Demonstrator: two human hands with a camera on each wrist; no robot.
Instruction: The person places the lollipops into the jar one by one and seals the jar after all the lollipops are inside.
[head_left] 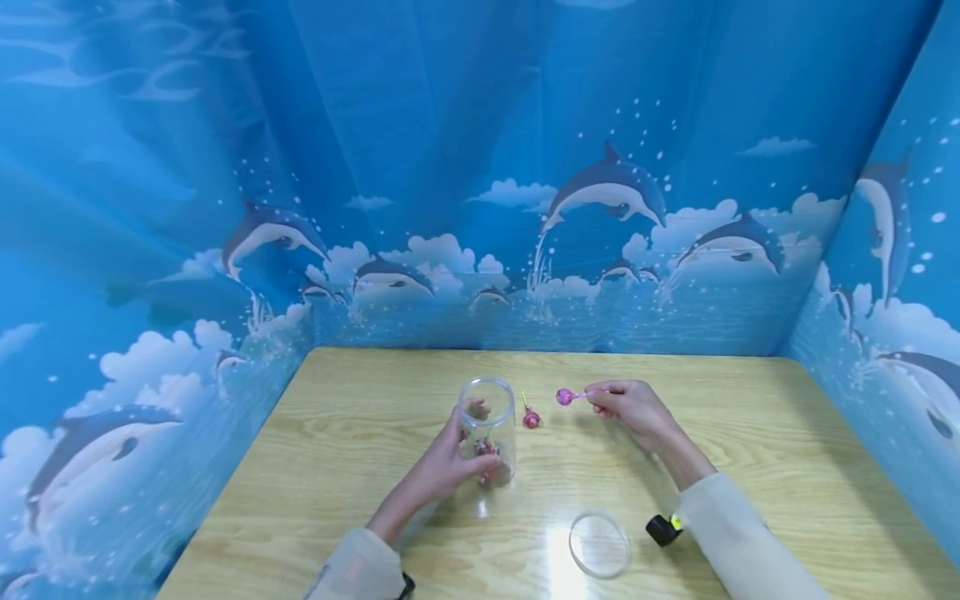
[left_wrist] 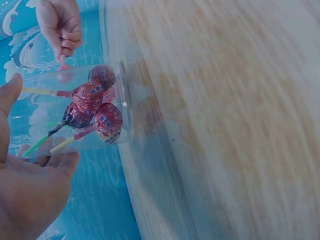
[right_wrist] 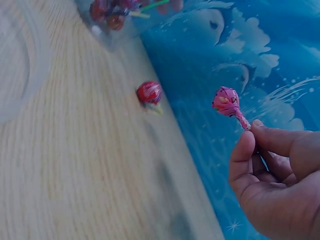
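Observation:
My left hand grips a clear plastic jar, its open top facing up. Several wrapped lollipops lie inside near the bottom, with yellow and green sticks. Between thumb and fingertips my right hand pinches the stick of a pink-wrapped lollipop, held in the air to the right of the jar with its candy end toward the jar. A red-wrapped lollipop with a yellow stick lies on the table between the jar and my right hand.
A round clear lid lies flat on the wooden table near the front. Close to the right sleeve is a small black object with a yellow-green part. Blue dolphin-print curtains stand behind the table and at its sides.

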